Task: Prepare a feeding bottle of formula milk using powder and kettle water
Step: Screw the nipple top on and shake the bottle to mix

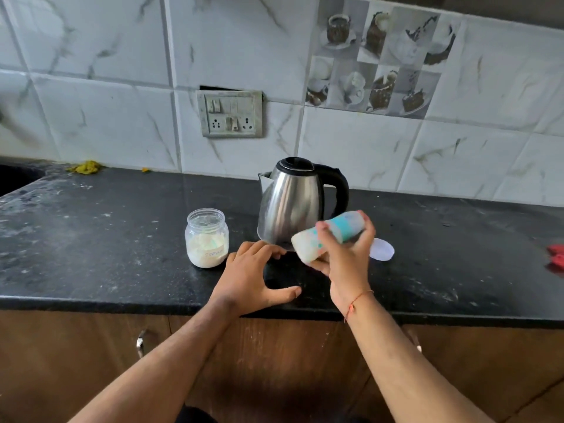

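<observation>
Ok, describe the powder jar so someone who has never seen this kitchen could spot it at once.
Start at the steel kettle on the black countertop, below the wall switchboard. Just left of the kettle, apart from it, stands the powder jar. It is the only clear, lidless container there, part full of white powder, with a small label on its front.

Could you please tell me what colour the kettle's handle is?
Black; the kettle handle shows clearly in the head view.

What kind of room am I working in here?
Most likely a home kitchen. A dark stone countertop runs along a tiled wall with a switch-and-socket plate, and a steel electric kettle stands on it. Wooden cabinet doors sit below.
</observation>
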